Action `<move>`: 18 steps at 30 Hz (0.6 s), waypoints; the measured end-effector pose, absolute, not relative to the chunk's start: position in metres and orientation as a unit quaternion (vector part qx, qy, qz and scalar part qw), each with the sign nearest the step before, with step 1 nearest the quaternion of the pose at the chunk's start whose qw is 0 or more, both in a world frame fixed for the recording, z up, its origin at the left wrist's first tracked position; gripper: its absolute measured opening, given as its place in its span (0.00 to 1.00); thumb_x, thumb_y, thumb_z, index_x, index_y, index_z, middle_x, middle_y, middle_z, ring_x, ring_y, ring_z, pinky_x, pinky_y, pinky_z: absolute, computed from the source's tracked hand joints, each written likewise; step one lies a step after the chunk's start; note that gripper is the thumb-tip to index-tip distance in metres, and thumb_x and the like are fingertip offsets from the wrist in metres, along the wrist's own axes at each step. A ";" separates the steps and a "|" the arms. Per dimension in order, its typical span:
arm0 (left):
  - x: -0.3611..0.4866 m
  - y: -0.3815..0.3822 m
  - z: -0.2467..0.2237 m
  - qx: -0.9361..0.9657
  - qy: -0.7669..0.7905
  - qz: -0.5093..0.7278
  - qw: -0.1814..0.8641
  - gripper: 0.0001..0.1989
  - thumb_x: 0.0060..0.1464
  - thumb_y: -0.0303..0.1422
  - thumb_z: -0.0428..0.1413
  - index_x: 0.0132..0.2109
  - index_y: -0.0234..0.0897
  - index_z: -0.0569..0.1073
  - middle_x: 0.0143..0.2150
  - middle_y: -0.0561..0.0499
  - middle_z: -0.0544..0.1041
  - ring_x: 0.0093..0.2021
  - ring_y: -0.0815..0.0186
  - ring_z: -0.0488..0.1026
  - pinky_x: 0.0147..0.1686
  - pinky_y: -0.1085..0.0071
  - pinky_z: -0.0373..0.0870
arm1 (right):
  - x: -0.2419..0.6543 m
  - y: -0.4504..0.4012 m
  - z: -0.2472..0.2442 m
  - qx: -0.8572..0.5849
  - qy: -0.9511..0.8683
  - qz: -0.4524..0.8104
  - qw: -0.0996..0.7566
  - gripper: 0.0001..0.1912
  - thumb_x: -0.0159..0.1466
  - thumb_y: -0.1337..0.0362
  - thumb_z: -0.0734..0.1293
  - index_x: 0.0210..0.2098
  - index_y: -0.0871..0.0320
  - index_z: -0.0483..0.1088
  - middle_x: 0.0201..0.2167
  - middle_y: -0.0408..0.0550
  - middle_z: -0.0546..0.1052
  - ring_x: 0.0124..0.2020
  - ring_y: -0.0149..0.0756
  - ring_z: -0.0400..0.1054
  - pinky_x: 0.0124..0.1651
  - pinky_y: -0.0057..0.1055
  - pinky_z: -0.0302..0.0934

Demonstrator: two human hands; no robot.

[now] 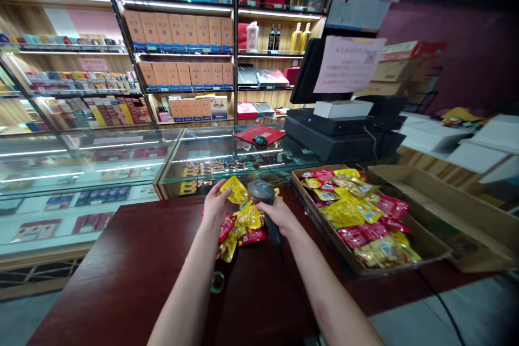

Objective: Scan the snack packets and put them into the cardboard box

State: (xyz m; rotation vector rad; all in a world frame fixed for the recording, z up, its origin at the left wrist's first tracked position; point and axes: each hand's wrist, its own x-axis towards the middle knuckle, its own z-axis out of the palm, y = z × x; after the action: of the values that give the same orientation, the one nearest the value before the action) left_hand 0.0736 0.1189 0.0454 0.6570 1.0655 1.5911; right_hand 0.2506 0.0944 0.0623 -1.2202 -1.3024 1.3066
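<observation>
My left hand (215, 203) pinches a yellow snack packet (235, 189) by its left edge, above the dark red table. In my right hand (280, 217) is a dark grey barcode scanner (261, 192), its handle gripped and its head beside the raised packet. Beneath and between both hands lies a small pile of red and yellow snack packets (248, 217) on the table. To the right, a shallow cardboard box (344, 251) holds many more red and yellow packets (344, 213).
An open, flattened-looking cardboard tray (458, 211) adjoins the packet box. Behind stand a glass display counter (203, 143), a mouse (260, 140) on a red mat (243, 132), and a monitor (306, 73). A small round glass object (218, 282) lies near my left forearm. A cable (441, 303) hangs at right.
</observation>
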 end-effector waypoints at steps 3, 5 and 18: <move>0.078 0.111 0.047 0.250 0.424 0.659 0.569 0.16 0.45 0.30 0.63 0.44 0.32 0.73 0.40 0.44 0.79 0.37 0.64 0.77 0.40 0.69 0.73 | 0.252 0.080 0.065 -0.459 -0.532 0.538 0.466 0.18 0.48 0.65 0.69 0.39 0.61 0.76 0.39 0.49 0.79 0.44 0.42 0.72 0.49 0.37 0.62; 0.079 0.105 0.048 0.245 0.432 0.636 0.591 0.13 0.47 0.33 0.62 0.40 0.32 0.74 0.37 0.45 0.79 0.34 0.64 0.77 0.36 0.68 0.74 | 0.253 0.071 0.063 -0.460 -0.528 0.539 0.468 0.18 0.48 0.65 0.69 0.39 0.61 0.76 0.39 0.49 0.79 0.44 0.42 0.71 0.49 0.37 0.62; 0.051 0.121 0.082 0.383 0.481 0.433 0.659 0.09 0.48 0.28 0.61 0.38 0.32 0.73 0.29 0.47 0.77 0.23 0.66 0.74 0.20 0.74 0.69 | 0.236 0.026 0.056 -0.492 -0.531 0.524 0.449 0.11 0.47 0.65 0.69 0.31 0.59 0.74 0.30 0.45 0.78 0.35 0.40 0.72 0.42 0.36 0.65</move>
State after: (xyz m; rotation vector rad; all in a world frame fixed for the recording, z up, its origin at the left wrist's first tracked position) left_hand 0.0513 0.1207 0.0816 0.8679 1.0895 0.9804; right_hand 0.2364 0.0260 0.0561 -1.2170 -1.3149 1.2956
